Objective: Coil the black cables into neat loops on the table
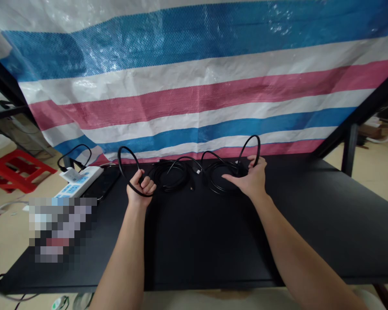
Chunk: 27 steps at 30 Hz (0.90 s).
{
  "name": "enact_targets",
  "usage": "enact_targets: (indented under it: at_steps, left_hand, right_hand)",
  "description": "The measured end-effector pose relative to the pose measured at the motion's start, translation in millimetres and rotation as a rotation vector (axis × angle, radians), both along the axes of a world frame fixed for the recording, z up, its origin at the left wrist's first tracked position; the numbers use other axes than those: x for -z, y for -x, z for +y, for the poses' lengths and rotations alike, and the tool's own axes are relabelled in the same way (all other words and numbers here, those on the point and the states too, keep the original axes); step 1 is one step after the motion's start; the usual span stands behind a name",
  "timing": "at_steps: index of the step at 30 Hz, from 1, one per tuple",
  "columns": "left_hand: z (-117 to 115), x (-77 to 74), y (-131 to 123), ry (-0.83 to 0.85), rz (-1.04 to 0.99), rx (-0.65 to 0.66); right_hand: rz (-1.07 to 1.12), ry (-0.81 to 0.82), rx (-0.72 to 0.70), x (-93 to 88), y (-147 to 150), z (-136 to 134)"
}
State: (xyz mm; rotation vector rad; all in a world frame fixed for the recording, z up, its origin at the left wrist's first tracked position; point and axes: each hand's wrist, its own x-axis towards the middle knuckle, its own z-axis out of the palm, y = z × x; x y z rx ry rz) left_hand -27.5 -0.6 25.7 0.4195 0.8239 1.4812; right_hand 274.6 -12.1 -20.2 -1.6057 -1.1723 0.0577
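My left hand [141, 189] is closed in a fist around a black cable [124, 168], which bows up in a loop above the wrist. My right hand [255, 174] has its thumb stretched to the left and its fingers curled at a second black cable [258, 144], which arches over them. Between that thumb and the fingers sits a dark connector or block [241, 170], partly hidden. Below it lies a coil of black cable [213, 183] on the black table. Between my hands rests another coiled black cable [170, 187], with a light plug end [198, 171] near it.
A white power strip [87, 175] with a plugged-in charger [71, 174] and a dark phone-like slab [105, 183] lie on the black table [207, 249] at left. A striped plastic sheet [197, 99] hangs behind. A red stool [22, 170] stands left.
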Motion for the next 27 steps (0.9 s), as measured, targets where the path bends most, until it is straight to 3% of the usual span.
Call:
enact_targets:
  at_steps: [5, 10, 15, 17, 20, 27]
  left_hand:
    - [2, -1.0, 1, 0.019, 0.011, -0.030]
    - [2, -5.1, 1, 0.031, 0.023, -0.172]
    - [3, -3.5, -7, 0.068, 0.117, -0.154]
    - [3, -0.3, -11, 0.049, 0.187, -0.117]
    - [2, 4.3, -18, -0.052, 0.251, -0.071]
    - [-8, 5.2, -30, -0.140, 0.173, 0.027]
  right_hand:
    - [0.260, -0.106, 0.096, -4.9, 2, 5]
    - [0.733, -0.202, 0.011, -11.5, -13, 7]
    - [0.949, -0.253, -0.132, -11.2, -15, 11]
    - [0.895, -0.263, -0.134, -9.4, -10, 11]
    - [0.649, -0.248, -0.086, -6.4, 3, 10]
    - [0.081, -0.020, -0.007, -8.2, 36, -4]
